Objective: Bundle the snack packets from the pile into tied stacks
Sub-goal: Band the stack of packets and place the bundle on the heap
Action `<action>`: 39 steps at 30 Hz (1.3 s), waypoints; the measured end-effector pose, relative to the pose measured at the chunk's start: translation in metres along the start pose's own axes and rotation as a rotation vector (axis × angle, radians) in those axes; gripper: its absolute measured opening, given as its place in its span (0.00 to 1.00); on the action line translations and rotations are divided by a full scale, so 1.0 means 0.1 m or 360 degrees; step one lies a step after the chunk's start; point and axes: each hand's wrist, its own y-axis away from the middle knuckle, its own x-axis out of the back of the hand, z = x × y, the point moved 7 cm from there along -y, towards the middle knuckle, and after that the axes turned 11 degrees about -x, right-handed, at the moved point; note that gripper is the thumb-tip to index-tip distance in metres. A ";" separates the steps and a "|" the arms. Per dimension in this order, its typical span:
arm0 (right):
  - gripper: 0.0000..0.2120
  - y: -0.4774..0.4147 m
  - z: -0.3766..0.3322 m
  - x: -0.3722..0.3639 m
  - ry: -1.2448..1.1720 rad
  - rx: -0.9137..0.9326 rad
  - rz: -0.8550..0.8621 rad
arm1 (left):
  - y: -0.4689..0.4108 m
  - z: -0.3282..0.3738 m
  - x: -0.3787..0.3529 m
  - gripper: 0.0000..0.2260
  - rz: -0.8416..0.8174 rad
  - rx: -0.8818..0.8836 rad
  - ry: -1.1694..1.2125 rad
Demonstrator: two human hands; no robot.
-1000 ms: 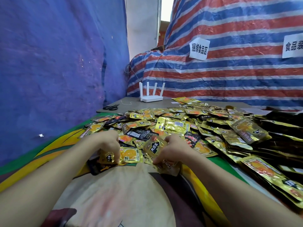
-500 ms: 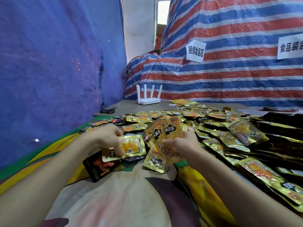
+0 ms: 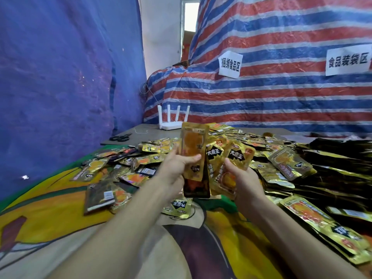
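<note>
Packets [image 3: 216, 158]: held up between your hands, before the pile [image 3: 281, 150];
Left hand [image 3: 173, 172]: grips upright ones;
Right hand [image 3: 244, 182]: grips others, fanned;
Risk: fanned ones look loose; foil may slip as you merge

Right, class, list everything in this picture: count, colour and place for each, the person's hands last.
loose packets: many, gold and black, piled centre and right
held packets: several, gold, upright above the pile
router: one, white, far end
scissors: one pair, black, far left
striped tarp: one, red-blue-white, behind
paper signs: two, white, on the striped tarp
blue tarp: one, blue, left
table cover: one, yellow-green print, under the pile
hands: two; left hand and right hand each grip packets
</note>
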 end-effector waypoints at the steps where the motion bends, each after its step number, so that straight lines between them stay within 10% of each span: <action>1: 0.08 0.00 -0.03 0.03 0.0007 0.0060 0.0012 | -0.01 -0.11 -0.06 0.16 0.0036 0.0002 0.0036; 22: 0.18 0.16 -0.10 -0.10 0.0110 0.0602 -0.0148 | 0.11 -0.53 -0.42 0.37 -0.0156 -0.0155 -0.0004; 26: 0.28 0.16 -0.10 -0.07 0.0112 0.0625 -0.0060 | 0.10 -0.54 -0.46 0.23 -0.0215 -0.0187 -0.0116; 39: 0.32 0.10 -0.08 0.07 -0.0171 0.0423 0.0086 | 0.20 -0.54 -0.52 0.26 -0.0490 -0.0319 -0.0357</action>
